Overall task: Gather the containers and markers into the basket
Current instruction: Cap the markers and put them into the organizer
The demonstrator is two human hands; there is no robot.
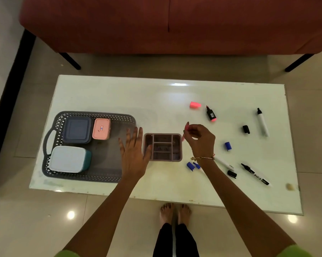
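Observation:
A grey lattice basket (93, 178) on the table's left holds a dark blue container (77, 129), a small pink container (101, 128) and a white-lidded teal container (67, 159). Just right of it stands a mauve divided organiser (163, 147). My left hand (134, 154) hovers with straight fingers between basket and organiser, its thumb at the organiser's left wall. My right hand (200, 140) pinches a pink marker (185, 131) above the organiser's right edge. Uncapped markers lie to the right: a black-and-pink highlighter (211, 114), a white marker (262, 122) and a black marker (255, 174).
Loose caps lie about: pink (195, 105), black (246, 129), blue (228, 146), blue (190, 166), black (232, 174). A white marker (226, 163) sits partly under my right wrist. A red sofa (175, 25) stands beyond the glass table (119, 93). My bare feet are at the near edge.

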